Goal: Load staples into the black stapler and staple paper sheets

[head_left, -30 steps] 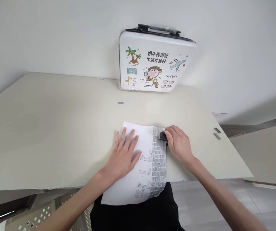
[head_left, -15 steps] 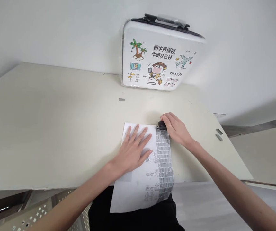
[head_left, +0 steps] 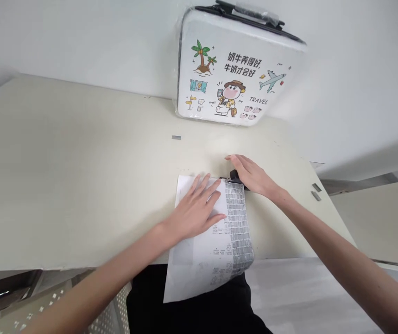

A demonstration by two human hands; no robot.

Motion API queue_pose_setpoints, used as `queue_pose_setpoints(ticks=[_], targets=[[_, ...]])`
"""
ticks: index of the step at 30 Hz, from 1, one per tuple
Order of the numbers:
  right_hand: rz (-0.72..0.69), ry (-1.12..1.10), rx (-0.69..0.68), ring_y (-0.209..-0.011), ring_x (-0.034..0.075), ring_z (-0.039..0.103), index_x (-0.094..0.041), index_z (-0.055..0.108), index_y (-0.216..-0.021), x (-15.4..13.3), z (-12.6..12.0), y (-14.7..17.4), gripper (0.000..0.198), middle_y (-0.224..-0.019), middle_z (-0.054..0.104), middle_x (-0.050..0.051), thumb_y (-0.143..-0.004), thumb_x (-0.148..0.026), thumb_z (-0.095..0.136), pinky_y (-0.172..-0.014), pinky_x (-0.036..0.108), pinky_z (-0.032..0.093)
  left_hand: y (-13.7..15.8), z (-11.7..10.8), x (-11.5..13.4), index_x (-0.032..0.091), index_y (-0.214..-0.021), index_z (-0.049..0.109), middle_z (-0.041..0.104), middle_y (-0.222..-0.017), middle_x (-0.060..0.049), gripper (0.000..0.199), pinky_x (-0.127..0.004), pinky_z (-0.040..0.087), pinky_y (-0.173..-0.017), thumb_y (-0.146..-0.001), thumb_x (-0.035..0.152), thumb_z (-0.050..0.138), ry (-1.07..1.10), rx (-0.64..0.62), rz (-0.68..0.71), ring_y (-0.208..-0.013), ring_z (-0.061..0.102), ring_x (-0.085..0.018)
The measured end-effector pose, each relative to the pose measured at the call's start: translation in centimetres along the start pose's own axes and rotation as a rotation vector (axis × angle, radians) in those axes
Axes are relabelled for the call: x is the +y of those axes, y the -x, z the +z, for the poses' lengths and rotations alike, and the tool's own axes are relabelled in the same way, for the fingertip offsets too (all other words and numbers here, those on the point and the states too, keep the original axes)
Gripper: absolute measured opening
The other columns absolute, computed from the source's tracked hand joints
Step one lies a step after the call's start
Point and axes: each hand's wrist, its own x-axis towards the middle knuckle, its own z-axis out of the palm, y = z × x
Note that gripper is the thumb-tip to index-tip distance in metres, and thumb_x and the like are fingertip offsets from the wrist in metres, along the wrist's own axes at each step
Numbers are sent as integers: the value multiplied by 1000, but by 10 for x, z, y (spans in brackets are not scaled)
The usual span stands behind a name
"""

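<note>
My left hand point(head_left: 197, 208) lies flat with fingers spread, pressing on a printed sheet of paper point(head_left: 188, 280). A grey block-like pattern runs down the sheet's right side, beside small lines of text. Its near end hangs past the table edge over my lap. At the sheet's top right corner, my right hand point(head_left: 254, 177) is on a small black stapler point(head_left: 234, 175), with the palm and fingers over it. Much of the stapler is hidden by that hand, and its front end meets the paper's upper edge.
On the pale table point(head_left: 80, 185), a white case point(head_left: 219, 88) with cartoon prints and a black handle stands against the wall. One grey staple strip point(head_left: 176, 137) lies in front of it. Two more strips, one of them a staple strip point(head_left: 316, 195), lie near the right edge.
My left hand has slid slightly right on the paper. My right hand's grip on the stapler has loosened, with one fingertip now stretched past it. The whole view has shifted slightly.
</note>
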Motion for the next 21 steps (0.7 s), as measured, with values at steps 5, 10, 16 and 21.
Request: queue_pose_setpoints(ticks=[5,10,16,21], targets=[[-53,-11,-47,-148,30,48,-33,62,-141,2,-3,-2,59,-156,58,1,-110,-59,20,-125,54,33,-9,1,-12,22,-159,38,27,-175,-9,62,-60,7,-133,-110,59,35,8,-43,31,-164,8,-33],[-104,2,-53,-148,30,49,-34,62,-143,4,-2,-3,59,-157,56,0,-110,-59,20,-125,54,33,-7,3,-11,22,-160,39,26,-175,-8,61,-60,6,-133,-110,57,36,11,-39,22,-164,9,-33],[-66,15,-73,-148,31,49,-35,62,-141,3,-3,-3,54,-158,55,-1,-110,-55,23,-125,56,33,-4,4,-22,24,-160,40,26,-175,-7,62,-58,10,-133,-109,59,39,20,-28,34,-164,12,-33],[-9,49,-93,-146,32,51,-33,61,-141,-5,-8,0,52,-157,56,1,-108,-51,25,-122,58,37,-14,-30,-70,32,-152,55,34,-172,0,53,-57,6,-133,-105,58,53,-61,-136,196,-164,13,-31]])
